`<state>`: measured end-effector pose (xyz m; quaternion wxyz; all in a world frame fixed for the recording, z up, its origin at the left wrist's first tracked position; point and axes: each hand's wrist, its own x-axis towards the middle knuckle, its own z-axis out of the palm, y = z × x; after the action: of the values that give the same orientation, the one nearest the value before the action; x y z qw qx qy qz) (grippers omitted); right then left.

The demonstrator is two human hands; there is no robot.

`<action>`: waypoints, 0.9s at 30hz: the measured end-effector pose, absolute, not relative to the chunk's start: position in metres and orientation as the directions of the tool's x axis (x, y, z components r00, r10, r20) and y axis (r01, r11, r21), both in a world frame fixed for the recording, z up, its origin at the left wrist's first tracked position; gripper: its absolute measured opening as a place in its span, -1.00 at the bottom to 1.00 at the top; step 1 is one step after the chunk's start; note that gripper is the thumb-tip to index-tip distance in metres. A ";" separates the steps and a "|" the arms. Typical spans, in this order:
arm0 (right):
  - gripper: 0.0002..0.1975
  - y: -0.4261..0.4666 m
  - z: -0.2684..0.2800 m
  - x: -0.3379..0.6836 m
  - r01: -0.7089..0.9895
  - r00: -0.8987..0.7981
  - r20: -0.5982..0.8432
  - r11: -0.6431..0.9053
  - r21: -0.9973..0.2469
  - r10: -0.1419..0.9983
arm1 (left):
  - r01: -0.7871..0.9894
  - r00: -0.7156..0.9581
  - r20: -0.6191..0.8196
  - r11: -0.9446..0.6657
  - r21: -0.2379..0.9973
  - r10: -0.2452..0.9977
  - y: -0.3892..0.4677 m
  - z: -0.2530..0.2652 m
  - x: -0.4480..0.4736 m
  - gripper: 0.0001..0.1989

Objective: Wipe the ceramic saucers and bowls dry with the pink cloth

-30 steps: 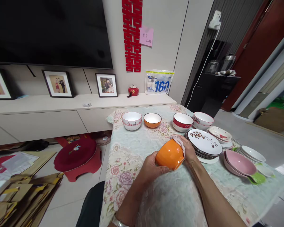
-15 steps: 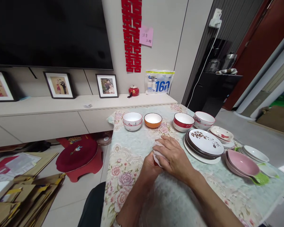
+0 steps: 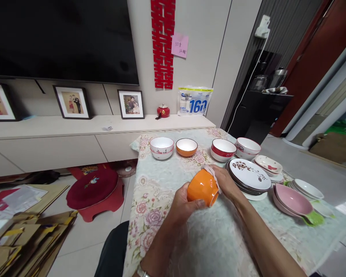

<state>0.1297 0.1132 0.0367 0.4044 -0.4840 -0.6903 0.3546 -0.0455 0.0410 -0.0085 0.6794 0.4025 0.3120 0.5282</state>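
Tilted on its side above the table, an orange bowl [image 3: 202,187] is gripped at its lower left by my left hand [image 3: 182,204], thumb pressed along the outside. My right hand [image 3: 222,181] holds a pale cloth [image 3: 212,172] against the bowl's far right side; most of its fingers are hidden behind the bowl. Beyond the hands stand a second orange bowl [image 3: 186,147] with a white inside, a stack of white bowls [image 3: 162,148] and a stack with red bands [image 3: 223,150].
On the right lie stacked plates [image 3: 249,175], pink bowls [image 3: 293,198], small white bowls [image 3: 308,188] and patterned dishes [image 3: 268,163]. A flowered cloth [image 3: 152,184] covers the table. To the left are a red stool [image 3: 93,192] and flattened cardboard [image 3: 31,238] on the floor.
The bowl has turned so its orange outside shows, where it was mostly hidden by my hands. My right hand has shifted with the cloth from the front to the bowl's far right side.
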 end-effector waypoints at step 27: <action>-0.68 0.120 0.050 0.136 0.506 -0.268 0.370 0.457 -0.732 0.890 | -0.389 0.267 0.059 0.052 0.920 0.962 0.043 -0.007 -0.030 -0.53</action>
<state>0.1358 0.1198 0.0501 0.3923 -0.4604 -0.7579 0.2444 -0.0300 0.0426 -0.0067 0.6532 0.4550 0.3149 0.5168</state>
